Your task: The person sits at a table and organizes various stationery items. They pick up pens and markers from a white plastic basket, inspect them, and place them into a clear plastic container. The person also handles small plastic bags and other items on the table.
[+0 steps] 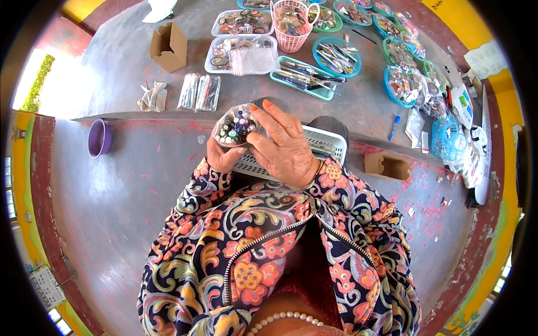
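Observation:
A bundle of pens (235, 127) in a clear plastic bag is held up before my chest, its round ends facing up in white, green, black and purple. My left hand (224, 155) is closed around the bundle from below and the left. My right hand (287, 147) is at its right side, two fingers stretched out over the bag's edge and others bent close to the pen ends. Whether its thumb presses on the bag is hidden. Under my hands a white slotted basket (338, 144) rests at my lap, partly covered by my right hand and sleeves.
On the grey ledge lie packs of pens (200, 92), a crumpled glove (152, 97), a cardboard box (168, 47), a green tray of pens (305, 78), a blue basket (337, 56) and a pink basket (292, 25). A purple basin (100, 138) and another cardboard box (386, 166) stand lower down.

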Demonstrator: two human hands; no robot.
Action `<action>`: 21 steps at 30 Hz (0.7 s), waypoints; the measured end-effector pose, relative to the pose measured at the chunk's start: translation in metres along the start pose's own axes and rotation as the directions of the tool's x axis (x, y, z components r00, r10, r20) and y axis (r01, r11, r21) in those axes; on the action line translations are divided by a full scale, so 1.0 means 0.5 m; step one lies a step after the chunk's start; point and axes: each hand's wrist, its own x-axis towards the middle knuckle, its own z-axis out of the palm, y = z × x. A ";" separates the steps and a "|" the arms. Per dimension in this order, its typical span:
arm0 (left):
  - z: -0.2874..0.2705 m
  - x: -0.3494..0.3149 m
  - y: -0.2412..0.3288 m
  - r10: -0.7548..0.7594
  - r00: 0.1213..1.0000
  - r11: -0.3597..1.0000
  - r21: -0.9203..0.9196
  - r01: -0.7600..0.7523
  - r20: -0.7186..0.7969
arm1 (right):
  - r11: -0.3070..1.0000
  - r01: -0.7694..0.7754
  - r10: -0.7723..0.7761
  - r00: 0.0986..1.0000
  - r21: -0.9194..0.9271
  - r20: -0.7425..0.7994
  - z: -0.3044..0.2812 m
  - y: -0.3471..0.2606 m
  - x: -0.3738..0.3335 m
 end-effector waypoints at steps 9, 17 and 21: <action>-0.011 0.001 -0.022 -0.030 0.998 0.999 -0.020 0.031 0.050 | 0.993 -0.055 0.047 0.996 0.107 0.081 -0.026 -0.006 0.029; -0.006 -0.001 -0.016 -0.040 0.999 0.999 0.000 0.040 0.018 | 0.997 -0.043 0.029 0.981 0.070 0.190 -0.039 -0.013 0.048; -0.003 -0.003 -0.011 -0.069 0.997 0.997 0.047 0.068 0.021 | 0.980 -0.107 0.075 0.980 0.167 0.186 -0.028 -0.009 0.044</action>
